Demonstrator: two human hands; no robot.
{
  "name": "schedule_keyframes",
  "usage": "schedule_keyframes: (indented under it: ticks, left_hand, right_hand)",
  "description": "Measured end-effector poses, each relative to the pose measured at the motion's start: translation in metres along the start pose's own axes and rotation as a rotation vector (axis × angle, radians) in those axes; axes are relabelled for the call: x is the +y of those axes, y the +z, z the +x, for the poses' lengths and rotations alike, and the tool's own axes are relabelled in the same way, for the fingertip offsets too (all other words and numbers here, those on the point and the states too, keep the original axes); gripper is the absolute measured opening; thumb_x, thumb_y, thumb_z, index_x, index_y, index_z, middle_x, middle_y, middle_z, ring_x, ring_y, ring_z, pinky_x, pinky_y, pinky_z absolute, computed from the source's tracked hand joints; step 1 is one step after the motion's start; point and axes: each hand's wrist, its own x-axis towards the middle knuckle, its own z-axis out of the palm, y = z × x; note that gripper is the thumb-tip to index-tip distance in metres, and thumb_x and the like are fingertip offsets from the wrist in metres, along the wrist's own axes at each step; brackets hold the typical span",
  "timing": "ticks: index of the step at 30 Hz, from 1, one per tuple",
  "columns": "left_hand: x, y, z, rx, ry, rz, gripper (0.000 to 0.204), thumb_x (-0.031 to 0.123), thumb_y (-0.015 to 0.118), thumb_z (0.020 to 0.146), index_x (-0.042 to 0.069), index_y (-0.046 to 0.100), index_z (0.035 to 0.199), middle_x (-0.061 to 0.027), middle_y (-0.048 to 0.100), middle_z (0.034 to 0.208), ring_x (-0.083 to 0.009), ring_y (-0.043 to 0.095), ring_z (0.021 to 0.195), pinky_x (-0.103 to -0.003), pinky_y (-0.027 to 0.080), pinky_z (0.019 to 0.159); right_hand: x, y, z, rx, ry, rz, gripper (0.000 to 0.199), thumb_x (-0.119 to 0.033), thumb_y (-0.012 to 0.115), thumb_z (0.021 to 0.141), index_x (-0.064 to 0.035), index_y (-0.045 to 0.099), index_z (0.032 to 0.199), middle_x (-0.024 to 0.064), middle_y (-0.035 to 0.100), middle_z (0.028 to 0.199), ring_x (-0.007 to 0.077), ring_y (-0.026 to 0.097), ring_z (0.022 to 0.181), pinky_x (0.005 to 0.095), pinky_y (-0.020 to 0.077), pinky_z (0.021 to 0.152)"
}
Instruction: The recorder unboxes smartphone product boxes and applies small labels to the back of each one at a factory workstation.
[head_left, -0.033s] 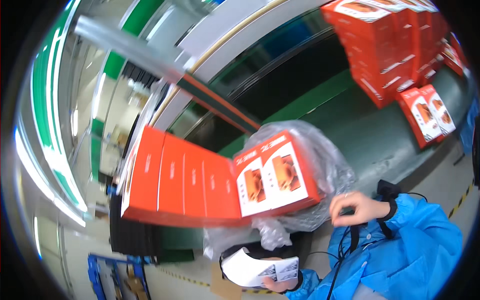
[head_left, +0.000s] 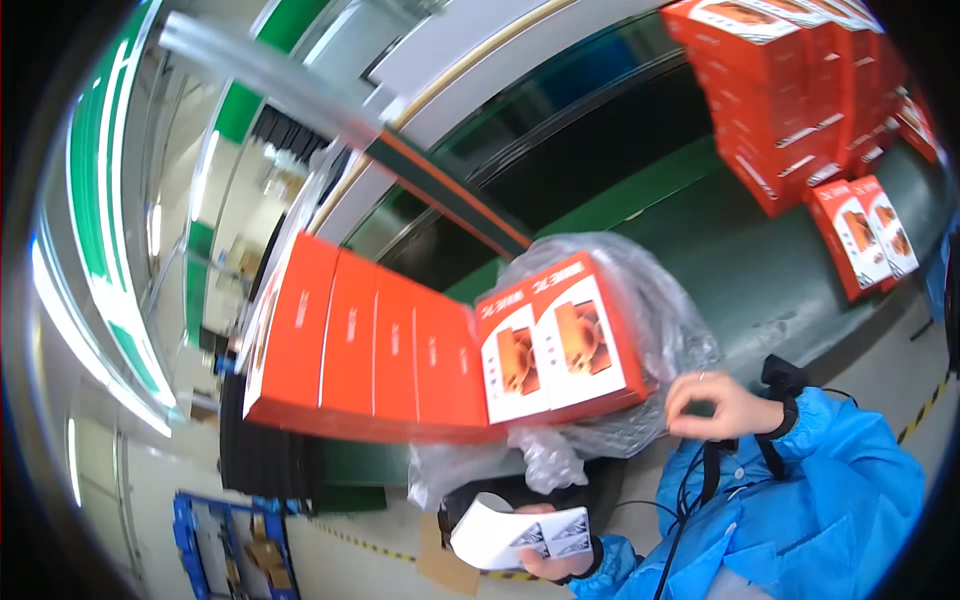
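Observation:
In my left hand (head_left: 546, 566) is a white strip of labels (head_left: 488, 533) printed with black-and-white marks; its free end curls up. My right hand (head_left: 722, 406) hovers by the edge of a crumpled clear plastic bag (head_left: 665, 310), fingers bent toward the thumb. Whether anything small sits between those fingertips I cannot make out. Just beyond the hands, two red-and-white boxes (head_left: 562, 340) with an orange product picture lie face up, partly on the bag. A row of plain red box sides (head_left: 385, 345) adjoins them on the left.
A tall stack of red boxes (head_left: 765, 110) stands on the green work surface (head_left: 770, 300) at the far right, with two more boxes (head_left: 865, 230) beside it. A metal post (head_left: 440, 190) rises behind the row. A blue rack (head_left: 190, 540) stands on the floor at lower left.
The whole view has shifted slightly. The label strip's free end curls a little more, and my right fingers look slightly more bent. The boxes stay in place.

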Motion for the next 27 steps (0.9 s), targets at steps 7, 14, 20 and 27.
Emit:
schedule_keyframes:
  ticks: [7,14,20,27]
  left_hand:
    - [-0.037,0.044,0.038,0.205,-0.461,0.214,0.057,0.039,0.034,0.094,-0.004,0.036,0.131,-0.015,0.046,0.13,-0.0266,0.043,0.122,-0.038,0.029,0.104]
    - [-0.092,0.024,0.024,0.306,-0.363,0.296,0.056,0.037,0.034,0.095,-0.002,0.032,0.135,-0.0144,0.039,0.137,-0.0265,0.036,0.127,-0.038,0.023,0.107]
    - [-0.11,0.011,-0.002,0.346,-0.406,0.331,0.056,0.035,0.034,0.095,-0.002,0.027,0.138,-0.0155,0.033,0.142,-0.0282,0.033,0.129,-0.039,0.021,0.108]
    - [-0.108,-0.001,-0.01,0.347,-0.502,0.274,0.051,0.033,0.032,0.095,0.001,0.032,0.135,-0.0127,0.044,0.131,-0.0263,0.042,0.119,-0.039,0.031,0.101]
  right_hand:
    - [0.025,0.0,0.022,0.171,0.148,0.032,0.041,-0.014,0.055,0.087,-0.0029,0.04,0.125,0.0127,0.041,0.125,0.0216,0.044,0.115,0.0358,0.0375,0.097]
    - [0.086,0.001,0.026,0.129,0.227,-0.139,0.058,-0.026,0.049,0.091,-0.0017,0.024,0.139,0.0175,0.037,0.131,0.0279,0.036,0.126,0.0371,0.0294,0.105]
    - [0.078,-0.009,0.017,-0.065,0.313,-0.534,0.07,-0.016,0.055,0.081,-0.0029,0.022,0.141,0.0194,0.061,0.094,0.0305,0.06,0.092,0.0411,0.0449,0.083]
    - [0.1,-0.034,-0.027,0.053,0.313,-1.044,0.053,-0.01,0.056,0.071,-0.011,0.051,0.124,0.0156,0.062,0.07,0.0339,0.061,0.065,0.0449,0.0474,0.06]
